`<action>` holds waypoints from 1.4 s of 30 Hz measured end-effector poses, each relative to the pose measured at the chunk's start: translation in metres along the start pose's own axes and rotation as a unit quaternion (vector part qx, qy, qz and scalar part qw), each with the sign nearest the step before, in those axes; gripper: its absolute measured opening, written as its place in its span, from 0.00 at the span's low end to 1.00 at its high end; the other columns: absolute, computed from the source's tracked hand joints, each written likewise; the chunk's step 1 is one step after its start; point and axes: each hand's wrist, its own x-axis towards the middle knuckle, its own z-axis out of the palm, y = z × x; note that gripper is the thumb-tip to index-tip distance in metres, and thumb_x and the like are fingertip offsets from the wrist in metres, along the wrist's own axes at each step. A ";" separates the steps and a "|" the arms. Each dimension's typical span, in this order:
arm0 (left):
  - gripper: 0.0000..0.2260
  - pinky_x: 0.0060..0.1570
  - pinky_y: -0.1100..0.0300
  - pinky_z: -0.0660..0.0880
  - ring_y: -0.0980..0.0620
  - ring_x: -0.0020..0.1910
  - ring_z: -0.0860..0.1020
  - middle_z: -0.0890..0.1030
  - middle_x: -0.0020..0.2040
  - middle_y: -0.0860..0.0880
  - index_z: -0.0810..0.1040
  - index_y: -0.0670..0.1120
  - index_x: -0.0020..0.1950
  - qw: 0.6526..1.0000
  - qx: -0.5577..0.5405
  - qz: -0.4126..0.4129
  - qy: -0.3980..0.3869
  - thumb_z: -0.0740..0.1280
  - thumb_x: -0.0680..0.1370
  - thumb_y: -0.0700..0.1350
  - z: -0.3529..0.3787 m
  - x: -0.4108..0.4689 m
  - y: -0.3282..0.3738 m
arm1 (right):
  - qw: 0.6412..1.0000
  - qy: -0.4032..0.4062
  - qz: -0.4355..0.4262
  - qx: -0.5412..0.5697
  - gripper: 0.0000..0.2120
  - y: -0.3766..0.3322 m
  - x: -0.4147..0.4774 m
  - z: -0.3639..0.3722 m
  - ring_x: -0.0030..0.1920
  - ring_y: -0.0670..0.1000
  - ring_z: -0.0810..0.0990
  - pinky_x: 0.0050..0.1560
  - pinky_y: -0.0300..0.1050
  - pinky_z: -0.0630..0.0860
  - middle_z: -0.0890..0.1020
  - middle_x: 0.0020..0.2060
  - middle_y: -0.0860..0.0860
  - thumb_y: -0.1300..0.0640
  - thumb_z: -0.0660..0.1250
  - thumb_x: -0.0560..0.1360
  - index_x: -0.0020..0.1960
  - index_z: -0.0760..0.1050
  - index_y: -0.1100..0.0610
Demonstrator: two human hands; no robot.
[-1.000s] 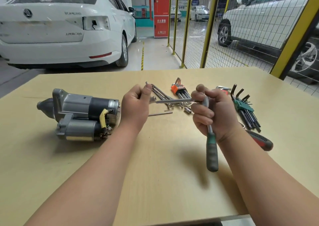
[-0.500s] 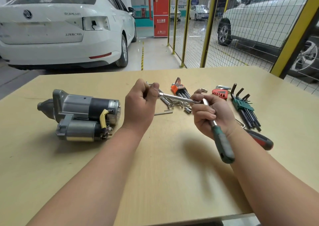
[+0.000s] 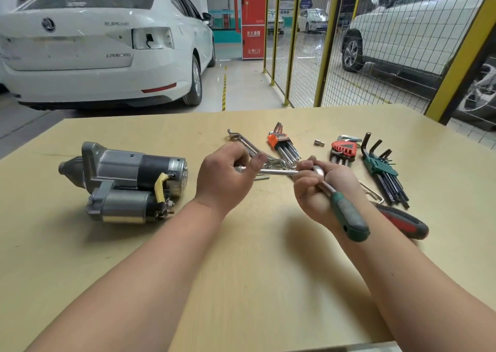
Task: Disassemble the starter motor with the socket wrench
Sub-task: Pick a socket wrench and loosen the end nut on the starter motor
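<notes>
At the centre of the frame, above the table (image 3: 241, 284), we list the following.

Socket wrench (image 3: 349, 217): in our right hand (image 3: 311, 197), whose fingers curl round the metal shaft just below the head. The green handle slants toward the lower right.

Extension bar (image 3: 276, 172): it runs nearly level from the wrench head leftward into our left hand (image 3: 222, 182). That hand grips the far end, with the thumb laid along the top.

Starter motor (image 3: 126, 182): left of centre, lying on its side on the table, nose toward the left edge, a yellow-sleeved cable at its right end. It lies near our left hand, and neither hand touches it.

Upper centre of the table: loose spanners (image 3: 245, 145), an orange hex key set (image 3: 281, 143) and one small socket (image 3: 319, 143).

Right of centre: a red hex key set (image 3: 344, 149) and a green hex key set (image 3: 383, 170) lie side by side. Below them is a red-and-black tool handle (image 3: 402, 221), partly hidden behind our right forearm.

Upper left: a white car (image 3: 94, 45). Upper right: a yellow mesh fence (image 3: 326, 42).
</notes>
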 end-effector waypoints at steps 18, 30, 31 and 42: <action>0.27 0.26 0.62 0.62 0.53 0.22 0.64 0.68 0.23 0.52 0.73 0.50 0.26 0.843 -0.012 -0.331 -0.425 0.58 0.69 0.72 -0.069 -0.016 -0.010 | 0.660 -0.163 -0.245 -0.691 0.18 0.005 -0.005 -0.010 0.36 0.53 0.82 0.37 0.46 0.78 0.83 0.44 0.41 0.62 0.60 0.69 0.57 0.78 0.53; 0.13 0.39 0.52 0.68 0.44 0.40 0.75 0.77 0.40 0.47 0.76 0.44 0.44 0.944 0.262 0.071 -0.188 0.60 0.79 0.52 -0.054 -0.045 -0.004 | 0.733 -0.188 -0.199 -0.622 0.16 0.010 -0.007 -0.009 0.29 0.53 0.73 0.30 0.44 0.72 0.84 0.47 0.56 0.61 0.70 0.70 0.57 0.76 0.58; 0.12 0.42 0.52 0.68 0.45 0.43 0.74 0.76 0.43 0.47 0.75 0.44 0.47 0.942 0.266 0.054 -0.197 0.58 0.80 0.51 -0.053 -0.046 -0.004 | 0.743 -0.195 -0.196 -0.610 0.17 0.013 -0.008 -0.008 0.27 0.52 0.71 0.29 0.42 0.70 0.84 0.46 0.56 0.61 0.70 0.69 0.57 0.75 0.58; 0.23 0.33 0.56 0.67 0.49 0.35 0.72 0.71 0.31 0.54 0.66 0.50 0.32 0.919 0.281 -0.066 -0.268 0.49 0.75 0.67 -0.051 -0.043 -0.012 | 0.642 -0.153 -0.258 -0.706 0.12 0.026 -0.006 -0.006 0.29 0.48 0.75 0.32 0.47 0.74 0.84 0.42 0.58 0.44 0.68 0.68 0.48 0.77 0.49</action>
